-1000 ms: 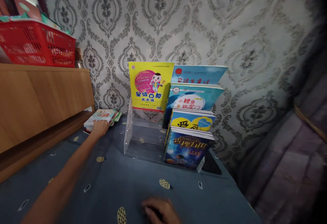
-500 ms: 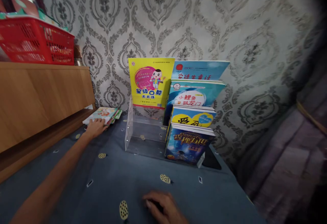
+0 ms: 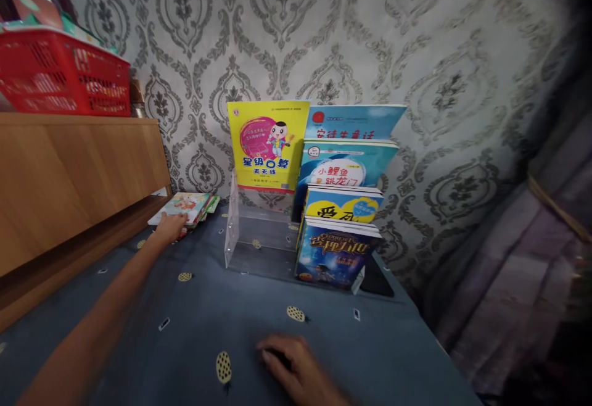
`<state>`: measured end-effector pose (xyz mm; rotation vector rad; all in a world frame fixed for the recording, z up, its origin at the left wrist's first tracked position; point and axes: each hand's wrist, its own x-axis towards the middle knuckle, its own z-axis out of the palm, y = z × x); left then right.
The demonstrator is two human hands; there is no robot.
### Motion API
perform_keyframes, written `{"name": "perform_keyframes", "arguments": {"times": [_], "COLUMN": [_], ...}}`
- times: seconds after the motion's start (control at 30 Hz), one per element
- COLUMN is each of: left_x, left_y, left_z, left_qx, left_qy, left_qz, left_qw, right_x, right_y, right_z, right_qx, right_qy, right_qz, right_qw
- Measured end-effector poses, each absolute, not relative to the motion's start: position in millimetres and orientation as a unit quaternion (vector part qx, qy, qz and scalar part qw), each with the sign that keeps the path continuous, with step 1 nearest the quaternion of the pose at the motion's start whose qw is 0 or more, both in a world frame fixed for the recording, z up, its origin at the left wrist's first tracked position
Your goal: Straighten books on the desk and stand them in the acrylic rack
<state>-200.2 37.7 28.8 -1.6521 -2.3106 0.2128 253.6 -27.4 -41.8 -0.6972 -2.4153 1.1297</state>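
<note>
My left hand (image 3: 171,228) reaches to the low stack of thin books (image 3: 185,204) at the left, its fingers closed at the near edge of the top book. The far side of that grip is hidden. My right hand (image 3: 296,363) rests near the front of the cloth with fingers loosely curled and nothing visible in them. Between and beyond the hands stands a clear acrylic book rack (image 3: 259,258). On its left side a yellow workbook (image 3: 268,147) leans at the back. Its right side holds blue books (image 3: 351,159), a yellow-and-blue book (image 3: 342,202) and dark blue books (image 3: 335,255) in stepped rows.
A blue cloth (image 3: 194,326) with pineapple prints covers the surface. At left is a wooden cabinet (image 3: 87,171) with a red basket (image 3: 69,73) on top. A dark flat object (image 3: 377,282) lies right of the rack. Patterned wallpaper is behind, a curtain (image 3: 509,307) at right.
My left hand's fingers have drawn in from lying across the top book to its near edge. The right hand stays curled in about the same place. The view has shifted slightly.
</note>
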Motion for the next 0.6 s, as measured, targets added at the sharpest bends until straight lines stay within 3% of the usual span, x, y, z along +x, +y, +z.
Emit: {"name": "perform_keyframes", "arguments": {"times": [0.4, 0.6], "left_x": [-174, -180], "left_y": [6, 3], "left_z": [17, 11], "left_qx": [-0.578, -0.520], "left_qy": [-0.788, -0.833], "left_qz": [0.048, 0.060], "left_qw": [0.207, 0.178], "right_x": [253, 252], "right_y": [-26, -31], "right_z": [-45, -32], "right_qx": [-0.256, -0.248], "right_qy": [-0.857, -0.852], "right_qz": [0.409, 0.423], "right_qw": [0.180, 0.181]}}
